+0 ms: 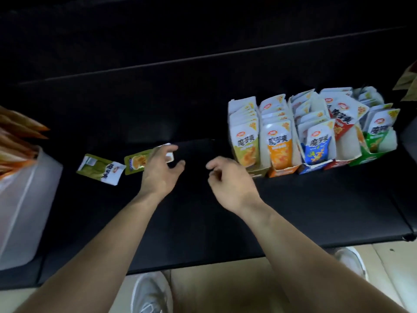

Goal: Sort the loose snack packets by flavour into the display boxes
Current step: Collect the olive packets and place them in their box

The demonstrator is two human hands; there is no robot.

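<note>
Two loose olive-green snack packets lie flat on the black table. One packet (101, 169) lies apart at the left. My left hand (161, 170) hovers over the other packet (137, 162), fingers spread and loosely bent above its right end; I cannot tell if they touch it. My right hand (228, 177) hangs over bare table with fingers loosely curled, holding nothing. At the right stands a row of display boxes: olive (257, 171), orange (283, 171), blue (312, 167), red (336, 164) and green (365, 160), each with upright packets.
A white bin (29, 199) holding orange-tipped packets stands at the table's left end. The table's front edge (203, 263) runs above tiled floor, where my shoes show. Brown packaging (408, 80) shows at the far right edge.
</note>
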